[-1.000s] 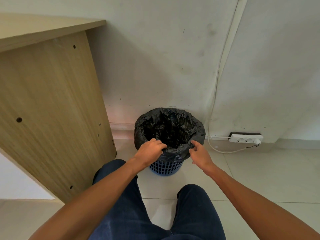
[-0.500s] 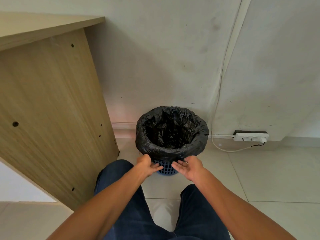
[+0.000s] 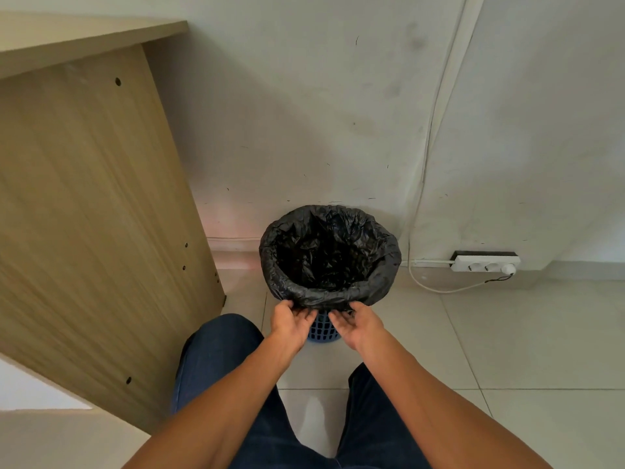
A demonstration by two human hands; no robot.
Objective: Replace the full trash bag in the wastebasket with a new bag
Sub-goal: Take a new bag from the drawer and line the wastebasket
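Risk first: my left hand [image 3: 292,321] and right hand [image 3: 358,324] hook the trash bag [image 3: 338,296] cuff on the near side of the wastebasket [image 3: 321,330]; yanking could tip it or tear plastic.

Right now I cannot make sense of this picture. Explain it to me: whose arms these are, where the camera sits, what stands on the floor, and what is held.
There is no machine here. The camera sits on a person's head and looks down, so the two bare arms are that person's own, and the dark trousers cover their knees. On the tiled floor, against the wall, stands a small blue wastebasket lined with a black trash bag, its edge folded down over the rim. A wooden desk stands to its left, and a white power strip lies to its right. The left hand and the right hand serve as the grip: both reach the bag's lower hem on the near side, fingertips touching it. Whether they pinch it is not clear.
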